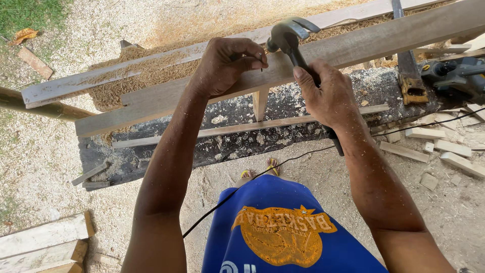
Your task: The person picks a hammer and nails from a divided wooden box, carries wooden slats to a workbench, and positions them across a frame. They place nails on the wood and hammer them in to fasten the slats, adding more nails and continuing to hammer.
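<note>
1. Sawdust-strewn ground [50, 151] lies all around an outdoor work surface [227, 144], dark and rough, dusted with wood shavings.
2. At far left, stacked pale boards [43, 242] lie on the ground, well apart from the hands.
3. A long wooden plank [151, 101] runs slantwise across the surface, from lower left to upper right.
4. The left hand [222, 65] rests on the plank's upper edge, its fingers pinched around a small nail [262, 64] held upright against the wood.
5. A claw hammer [285, 35] hangs with its head just above and right of the nail.
6. The right hand [331, 96] is clenched around the hammer's dark handle.
7. A black cord [303, 154] trails across the ground beneath the arms.
8. At far right, a power tool [454, 76] sits on the surface, with small wood offcuts [449, 151] scattered below it.
</note>
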